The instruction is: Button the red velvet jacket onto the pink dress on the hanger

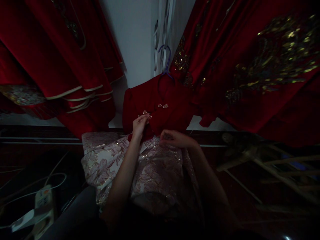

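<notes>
A short red jacket [160, 95] hangs in the middle on a purple hanger [166, 63]. Pearly flower-shaped fastenings [163, 106] sit on its front. My left hand [140, 125] pinches the jacket front beside the lower flower fastening [145, 112], partly covering it. Lower and to the right, my right hand [175, 138] is closed with its fingertips together, near the jacket's hem and over the skirt; whatever they hold is too dark to make out. Beneath both arms spreads a pale floral brocade skirt [107, 170] with shiny threads.
Red garments with pale trim [75, 90] hang at the left. On the right hang red garments with gold sequins [282, 56]. A white power strip with cables [43, 203] lies lower left. A dim wooden frame [265, 166] stands lower right. Behind the hanger is a white metal rail [156, 40].
</notes>
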`<state>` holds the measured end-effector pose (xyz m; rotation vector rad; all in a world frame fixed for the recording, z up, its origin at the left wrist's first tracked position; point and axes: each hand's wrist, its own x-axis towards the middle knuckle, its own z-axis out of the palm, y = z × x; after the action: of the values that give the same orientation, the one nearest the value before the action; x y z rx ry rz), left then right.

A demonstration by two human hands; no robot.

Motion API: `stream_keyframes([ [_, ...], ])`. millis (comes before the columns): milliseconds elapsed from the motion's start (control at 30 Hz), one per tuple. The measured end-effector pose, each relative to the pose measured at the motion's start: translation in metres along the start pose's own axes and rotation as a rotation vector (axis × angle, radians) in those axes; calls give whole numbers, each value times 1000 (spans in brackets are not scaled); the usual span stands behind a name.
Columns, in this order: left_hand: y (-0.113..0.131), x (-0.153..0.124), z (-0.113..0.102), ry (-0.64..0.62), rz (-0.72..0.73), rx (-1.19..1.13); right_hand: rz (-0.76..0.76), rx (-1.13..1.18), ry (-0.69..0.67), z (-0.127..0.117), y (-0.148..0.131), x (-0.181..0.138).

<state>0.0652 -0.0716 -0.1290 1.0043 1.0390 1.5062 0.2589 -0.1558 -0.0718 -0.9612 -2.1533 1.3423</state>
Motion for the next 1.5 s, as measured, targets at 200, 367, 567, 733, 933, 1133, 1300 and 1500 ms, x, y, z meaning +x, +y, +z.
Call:
stream_keyframes([
  [200, -7, 4, 0, 118, 3, 5, -4, -37, 84, -15, -4, -11],
  [367, 3, 2, 10, -117, 24, 118, 0, -34, 138, -25, -5, -21],
  [567, 61, 11, 38, -368, 684, 828, 31, -28, 171, -35, -7, -31],
  [733, 90, 22, 52, -388, 927, 1521, 66, -31, 176, -37, -4, -32],
  [933, 103, 40, 61, -568, 1191, 1667, 94, -34, 191, -38, 0, -32],
  [1133, 105, 59, 69, -609, 1262, 1672, 101, -30, 200, -40, 0, -33],
  [1300, 107, 67, 72, -717, 1287, 1683, 94, -45, 206, -42, -2, -37],
  [1500, 106, 69, 66, -692, 1376, 1700, 89, -28, 239, -44, 1, -36],
])
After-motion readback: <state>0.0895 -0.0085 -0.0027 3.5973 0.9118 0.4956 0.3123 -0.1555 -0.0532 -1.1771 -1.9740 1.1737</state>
